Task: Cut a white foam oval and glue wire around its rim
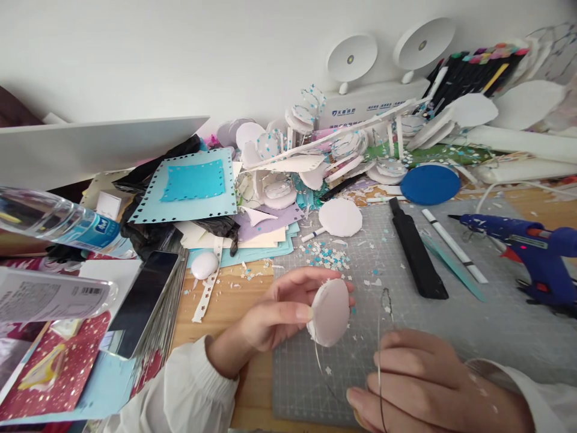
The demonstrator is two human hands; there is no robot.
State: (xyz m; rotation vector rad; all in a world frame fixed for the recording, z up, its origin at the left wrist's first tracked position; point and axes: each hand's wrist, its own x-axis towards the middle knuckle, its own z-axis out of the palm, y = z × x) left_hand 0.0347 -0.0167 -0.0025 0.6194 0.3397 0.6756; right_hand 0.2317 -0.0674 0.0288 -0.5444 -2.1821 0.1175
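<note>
White wall (135, 60), apparently wooden tabletop (253, 391).

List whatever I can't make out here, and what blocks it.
All in the head view:
1. Back of the white disc: turned away from the camera.
2. Parts of the left hand's fingers: behind the disc.
3. The wire's lower run: cut off by the bottom edge.
4. Rear of the blue glue gun: cut off by the right edge.
5. Print on the barcode label: too small.
</note>
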